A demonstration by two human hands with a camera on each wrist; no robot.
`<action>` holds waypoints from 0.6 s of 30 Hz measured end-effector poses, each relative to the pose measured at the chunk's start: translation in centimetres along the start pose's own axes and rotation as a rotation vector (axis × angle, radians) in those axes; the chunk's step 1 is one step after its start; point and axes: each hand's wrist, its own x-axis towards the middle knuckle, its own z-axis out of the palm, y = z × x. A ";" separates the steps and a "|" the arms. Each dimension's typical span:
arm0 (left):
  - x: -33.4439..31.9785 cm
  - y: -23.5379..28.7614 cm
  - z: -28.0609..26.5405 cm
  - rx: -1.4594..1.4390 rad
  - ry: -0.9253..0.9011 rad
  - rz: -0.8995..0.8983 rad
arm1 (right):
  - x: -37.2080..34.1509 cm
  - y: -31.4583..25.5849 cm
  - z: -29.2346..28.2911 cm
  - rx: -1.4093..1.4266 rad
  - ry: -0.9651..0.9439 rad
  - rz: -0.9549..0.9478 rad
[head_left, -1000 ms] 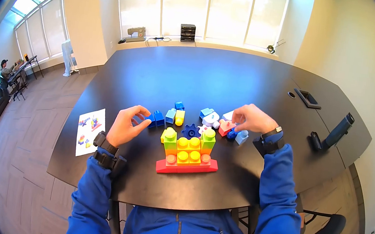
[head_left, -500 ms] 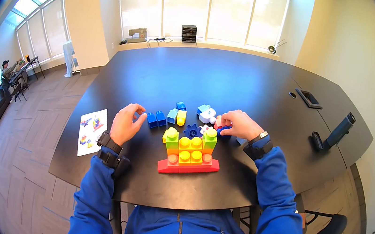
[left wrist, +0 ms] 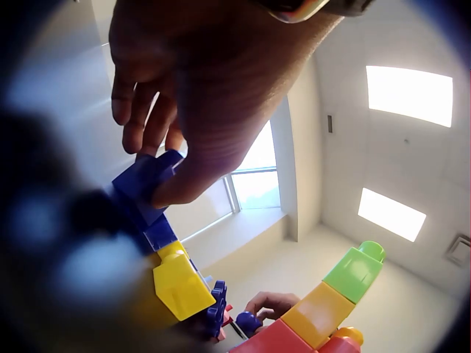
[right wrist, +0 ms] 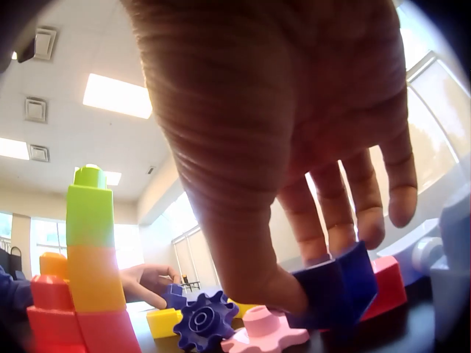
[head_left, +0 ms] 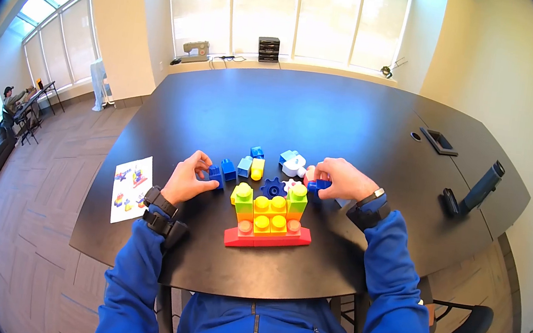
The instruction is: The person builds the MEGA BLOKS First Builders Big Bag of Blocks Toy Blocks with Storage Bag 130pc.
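With thumb and fingertips, my left hand (head_left: 185, 181) pinches a dark blue block (left wrist: 140, 184) at the left end of the loose pieces. Another dark blue block (head_left: 229, 170) lies just beyond it. My right hand (head_left: 347, 180) pinches a dark blue block (right wrist: 338, 290), its thumb in front and fingertips behind, close to a red block (right wrist: 388, 287). Between the hands stands a castle-like build: a red base (head_left: 267, 241), yellow blocks (head_left: 261, 223) in the middle and green-topped towers (head_left: 297, 201) at both sides. Behind it lie a dark blue gear (head_left: 272, 187) and a pink gear (right wrist: 263, 331).
Further back lie a yellow block (head_left: 257, 169), light blue blocks (head_left: 244, 165) and a white piece (head_left: 294, 165). A printed picture sheet (head_left: 131, 189) is at the left edge of the table (head_left: 273, 113). A dark bottle (head_left: 483, 185) lies at the right.
My left hand has moved forward and taken hold of a dark blue block, turning it slightly. My right hand has moved left and now holds a dark blue block from the right-hand pieces.
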 end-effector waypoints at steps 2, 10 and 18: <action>0.1 0.9 -0.2 -0.034 0.040 0.028 | 0.0 -0.1 -0.6 0.056 0.027 -0.005; -2.0 12.8 -0.4 -0.501 0.061 0.408 | 0.3 -3.8 -3.0 0.359 0.278 -0.026; -2.9 14.7 2.2 -0.236 -0.069 0.458 | -0.5 -8.6 -3.1 0.694 0.374 -0.171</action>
